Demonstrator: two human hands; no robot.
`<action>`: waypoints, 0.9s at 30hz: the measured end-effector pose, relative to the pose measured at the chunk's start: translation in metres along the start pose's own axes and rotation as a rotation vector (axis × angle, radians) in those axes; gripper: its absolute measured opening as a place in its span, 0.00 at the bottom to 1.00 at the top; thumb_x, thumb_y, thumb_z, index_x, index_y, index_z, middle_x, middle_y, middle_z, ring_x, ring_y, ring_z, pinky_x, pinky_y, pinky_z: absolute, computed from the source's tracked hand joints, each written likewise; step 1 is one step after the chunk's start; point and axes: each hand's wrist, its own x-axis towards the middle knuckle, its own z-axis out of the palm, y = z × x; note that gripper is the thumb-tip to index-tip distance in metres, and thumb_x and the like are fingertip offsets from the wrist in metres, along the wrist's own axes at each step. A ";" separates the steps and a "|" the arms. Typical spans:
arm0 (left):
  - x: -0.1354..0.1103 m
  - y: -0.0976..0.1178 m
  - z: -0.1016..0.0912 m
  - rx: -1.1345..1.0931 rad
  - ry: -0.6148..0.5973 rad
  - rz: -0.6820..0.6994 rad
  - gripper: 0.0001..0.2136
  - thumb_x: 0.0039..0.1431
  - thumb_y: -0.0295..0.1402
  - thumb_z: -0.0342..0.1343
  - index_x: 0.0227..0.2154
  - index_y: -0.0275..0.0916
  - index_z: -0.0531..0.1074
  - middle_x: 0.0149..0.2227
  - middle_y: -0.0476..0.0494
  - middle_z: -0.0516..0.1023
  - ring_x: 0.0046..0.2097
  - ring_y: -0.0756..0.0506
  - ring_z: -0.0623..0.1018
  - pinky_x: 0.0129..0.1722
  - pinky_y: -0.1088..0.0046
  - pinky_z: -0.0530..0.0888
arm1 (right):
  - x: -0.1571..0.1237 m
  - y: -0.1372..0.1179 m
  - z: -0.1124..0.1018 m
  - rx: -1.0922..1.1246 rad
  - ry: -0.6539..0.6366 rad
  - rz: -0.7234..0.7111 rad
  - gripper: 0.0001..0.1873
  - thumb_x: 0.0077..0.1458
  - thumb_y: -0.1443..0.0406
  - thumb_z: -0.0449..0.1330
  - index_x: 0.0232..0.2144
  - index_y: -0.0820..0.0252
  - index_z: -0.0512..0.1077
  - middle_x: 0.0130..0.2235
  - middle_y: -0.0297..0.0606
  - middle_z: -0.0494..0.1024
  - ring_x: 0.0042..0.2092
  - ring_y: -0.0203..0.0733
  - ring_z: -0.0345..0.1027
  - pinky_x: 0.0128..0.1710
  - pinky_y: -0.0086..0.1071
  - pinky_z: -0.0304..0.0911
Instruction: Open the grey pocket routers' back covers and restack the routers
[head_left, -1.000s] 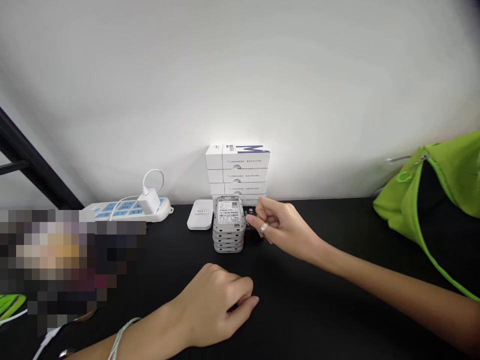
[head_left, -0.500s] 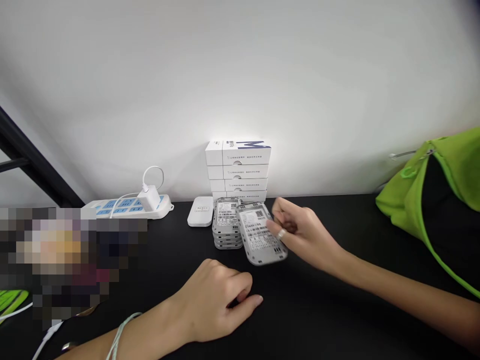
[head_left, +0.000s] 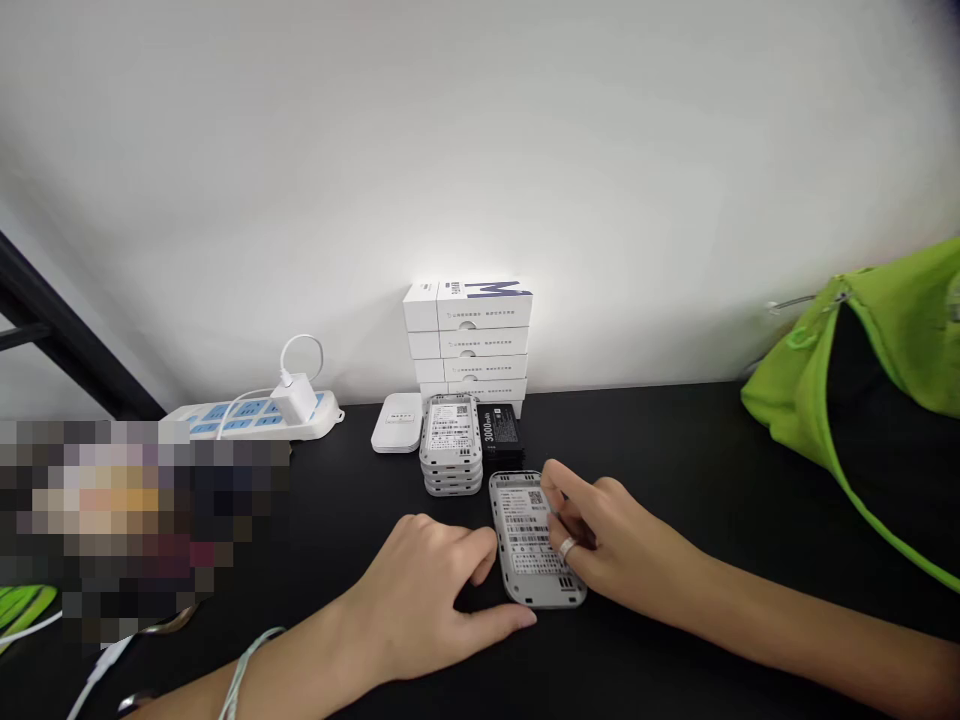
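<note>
My right hand (head_left: 592, 530) grips the right edge of a grey portable Wi-Fi device (head_left: 536, 560) with an open back, showing a printed label and QR code. Close to its left side is my left hand (head_left: 442, 590), thumb and index finger apart, the index fingertip near the device's edge; whether it touches is unclear. Behind stands a stack of similar grey devices (head_left: 451, 445). Right of that stack are black batteries (head_left: 502, 430) marked 3000mAh. White covers (head_left: 397, 424) lie stacked on the left.
Several white boxes (head_left: 472, 340) are piled against the wall. A white power strip (head_left: 322, 422) with a plugged-in charger (head_left: 294, 400) lies at the left. A bright green bag (head_left: 795, 390) sits at the right on the black table (head_left: 660, 430). A blurred patch covers the left side.
My right hand has brought the device from beside the stack down toward my left hand, exposing the black batteries behind. My left thumb and index finger have spread slightly wider.
</note>
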 end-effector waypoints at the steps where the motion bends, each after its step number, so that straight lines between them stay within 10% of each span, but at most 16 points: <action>1: 0.000 -0.001 0.000 -0.001 -0.006 0.007 0.20 0.55 0.48 0.60 0.23 0.39 0.59 0.17 0.57 0.62 0.19 0.53 0.62 0.22 0.75 0.51 | 0.005 -0.001 -0.005 -0.010 -0.036 0.020 0.11 0.55 0.68 0.53 0.29 0.52 0.51 0.18 0.21 0.57 0.20 0.34 0.50 0.21 0.29 0.48; 7: 0.001 -0.004 0.000 0.009 -0.042 0.064 0.17 0.59 0.45 0.57 0.26 0.40 0.59 0.19 0.57 0.63 0.21 0.52 0.63 0.23 0.74 0.52 | 0.062 0.006 -0.038 0.180 0.140 0.122 0.20 0.52 0.54 0.62 0.27 0.53 0.54 0.16 0.22 0.64 0.19 0.33 0.54 0.21 0.29 0.50; 13: 0.000 -0.003 -0.001 0.003 -0.044 0.093 0.16 0.59 0.44 0.58 0.26 0.40 0.59 0.20 0.58 0.62 0.21 0.52 0.62 0.23 0.74 0.52 | 0.095 0.027 -0.026 0.490 0.100 0.218 0.25 0.47 0.53 0.67 0.27 0.53 0.53 0.18 0.24 0.67 0.21 0.33 0.59 0.19 0.27 0.49; 27: 0.001 -0.003 0.000 0.033 -0.045 0.099 0.15 0.60 0.43 0.56 0.27 0.40 0.60 0.20 0.58 0.63 0.21 0.51 0.62 0.23 0.73 0.53 | 0.021 0.013 -0.016 0.752 0.090 0.100 0.22 0.51 0.55 0.67 0.45 0.56 0.67 0.23 0.26 0.68 0.26 0.33 0.58 0.29 0.31 0.56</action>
